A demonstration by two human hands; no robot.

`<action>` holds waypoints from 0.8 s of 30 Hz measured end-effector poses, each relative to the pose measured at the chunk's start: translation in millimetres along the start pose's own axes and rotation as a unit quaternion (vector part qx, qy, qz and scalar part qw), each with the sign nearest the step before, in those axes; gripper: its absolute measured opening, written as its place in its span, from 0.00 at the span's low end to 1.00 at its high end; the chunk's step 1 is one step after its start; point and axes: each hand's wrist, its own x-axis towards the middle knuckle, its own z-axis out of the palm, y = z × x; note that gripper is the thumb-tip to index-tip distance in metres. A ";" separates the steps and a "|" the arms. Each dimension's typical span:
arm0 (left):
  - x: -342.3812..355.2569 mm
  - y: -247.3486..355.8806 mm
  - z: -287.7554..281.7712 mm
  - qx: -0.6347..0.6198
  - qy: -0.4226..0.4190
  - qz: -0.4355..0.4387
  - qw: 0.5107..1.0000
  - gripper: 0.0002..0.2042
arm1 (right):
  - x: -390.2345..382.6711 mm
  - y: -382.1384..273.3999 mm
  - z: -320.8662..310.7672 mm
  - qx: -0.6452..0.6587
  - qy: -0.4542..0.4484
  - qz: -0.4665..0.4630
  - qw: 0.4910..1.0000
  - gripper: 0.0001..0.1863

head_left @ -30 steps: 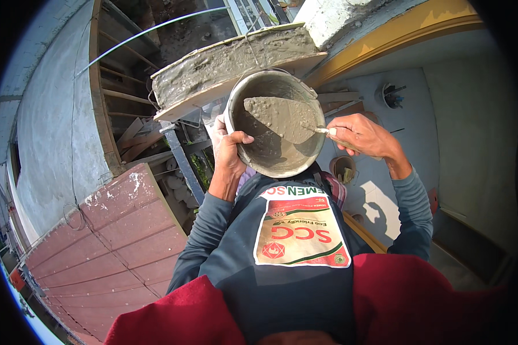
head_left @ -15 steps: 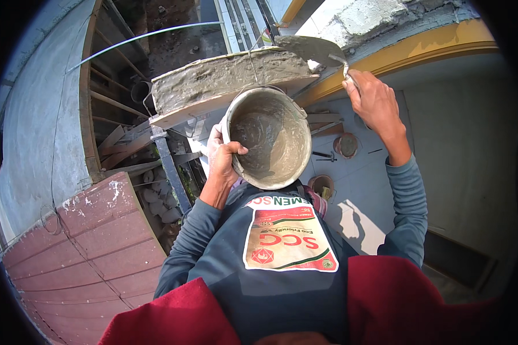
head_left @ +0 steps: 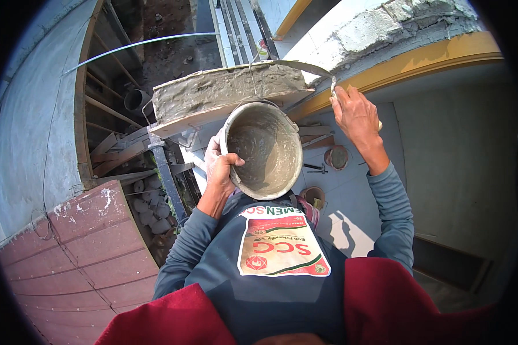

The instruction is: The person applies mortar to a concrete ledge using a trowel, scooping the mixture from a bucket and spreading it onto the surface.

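Observation:
My left hand (head_left: 217,167) grips the near-left side of a mortar-smeared bucket (head_left: 288,155), with the thumb hooked over the rim. A little wet grey mortar coats the inside, and its wire handle rises at the far side. My right hand (head_left: 357,118) is closed round the handle of a trowel (head_left: 312,68). The blade, seen nearly edge-on, reaches left over the right end of a long bed of wet grey mortar (head_left: 213,95). A wooden board (head_left: 195,119) runs along the mortar's near side. Whether the blade touches the mortar I cannot tell.
A yellow beam (head_left: 431,60) and broken white masonry (head_left: 371,31) lie at the right. Below, on the tiled floor, are a hammer (head_left: 316,168) and small buckets (head_left: 312,194). A dark post (head_left: 170,172) and maroon boards (head_left: 92,230) stand at the left.
My right hand has shifted a little left and down. The trowel blade, earlier showing its broad face, has turned nearly edge-on. My left hand still holds the bucket, now slightly lower in view.

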 end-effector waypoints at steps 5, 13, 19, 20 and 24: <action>0.6 -0.7 -2.5 0.021 0.015 -0.004 1.000 0.28 | -12.9 -8.2 -56.6 0.130 -0.071 0.056 0.987 0.13; 1.7 -1.5 5.5 0.066 0.006 -0.007 0.998 0.36 | -46.4 -62.3 -15.3 0.105 -0.202 -0.054 0.972 0.10; -5.0 -4.1 21.9 0.122 0.010 0.013 0.992 0.41 | -28.9 -109.6 25.7 0.063 -0.357 -0.087 0.928 0.07; -4.3 -6.9 20.2 0.121 0.003 0.019 0.992 0.41 | -21.8 -107.2 25.4 0.064 -0.355 -0.083 0.929 0.07; -11.1 -1.0 24.9 0.110 0.009 0.010 0.994 0.40 | 5.7 -89.2 27.1 0.083 -0.432 -0.121 0.890 0.07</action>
